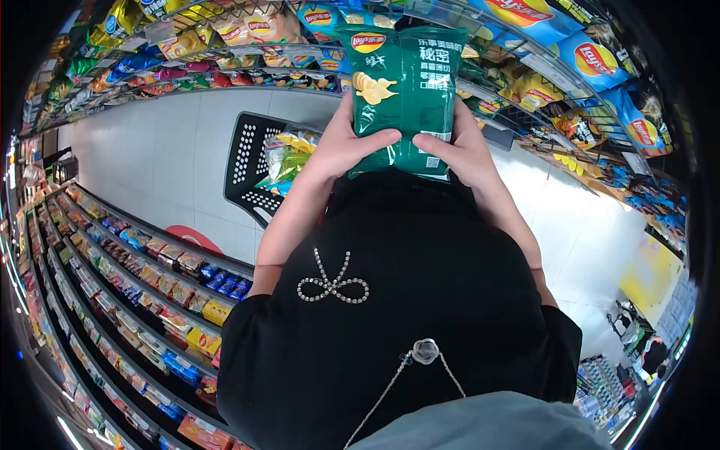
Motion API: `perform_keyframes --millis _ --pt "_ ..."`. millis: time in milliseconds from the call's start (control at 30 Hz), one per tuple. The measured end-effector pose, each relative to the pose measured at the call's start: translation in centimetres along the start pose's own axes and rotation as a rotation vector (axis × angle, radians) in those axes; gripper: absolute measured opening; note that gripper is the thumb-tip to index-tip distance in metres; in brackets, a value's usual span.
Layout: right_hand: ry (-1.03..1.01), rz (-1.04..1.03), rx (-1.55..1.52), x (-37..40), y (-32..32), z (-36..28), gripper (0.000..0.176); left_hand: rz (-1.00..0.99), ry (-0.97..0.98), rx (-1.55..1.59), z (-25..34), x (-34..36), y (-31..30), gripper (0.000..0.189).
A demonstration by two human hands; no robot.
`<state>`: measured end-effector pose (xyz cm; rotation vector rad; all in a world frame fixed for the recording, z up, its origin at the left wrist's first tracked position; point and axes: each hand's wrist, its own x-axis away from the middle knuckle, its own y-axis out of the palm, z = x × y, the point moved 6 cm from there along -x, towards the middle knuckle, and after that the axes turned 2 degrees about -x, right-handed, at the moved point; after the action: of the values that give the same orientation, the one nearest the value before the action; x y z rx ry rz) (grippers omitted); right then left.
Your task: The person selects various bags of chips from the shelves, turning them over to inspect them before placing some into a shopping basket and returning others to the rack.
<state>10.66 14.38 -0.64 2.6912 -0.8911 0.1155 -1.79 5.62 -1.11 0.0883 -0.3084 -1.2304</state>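
Observation:
A green bag of Lay's potato chips is held upright in front of my body, its printed back towards me. My left hand grips its left side, thumb lying across the lower front. On the opposite side my right hand holds the bag the same way, thumb near the barcode label. The fingers of both hands are hidden behind the bag. Left of my left forearm stands a black shopping basket with perforated walls, and several colourful snack packets lie in it.
Wire shelves of chip bags curve across the top and right. Long shelves of packaged snacks run along the left. A pale tiled floor lies between them, with a red round floor marking. A yellow poster stands at the right.

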Motion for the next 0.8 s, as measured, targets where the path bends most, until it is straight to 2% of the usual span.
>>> perform_keyframes --millis 67,467,800 --pt "-0.058 0.021 0.051 -0.03 -0.01 -0.01 0.071 -0.026 0.021 0.064 0.20 -0.04 -0.08 0.069" --pt "-0.085 0.029 0.108 -0.05 -0.25 -0.05 0.069 -0.030 0.026 0.045 -0.48 -0.24 -0.27 0.067" --pt "-0.075 0.041 0.045 -0.01 -0.17 -0.29 0.067 -0.014 0.013 0.032 -0.13 -0.11 -0.03 0.067"
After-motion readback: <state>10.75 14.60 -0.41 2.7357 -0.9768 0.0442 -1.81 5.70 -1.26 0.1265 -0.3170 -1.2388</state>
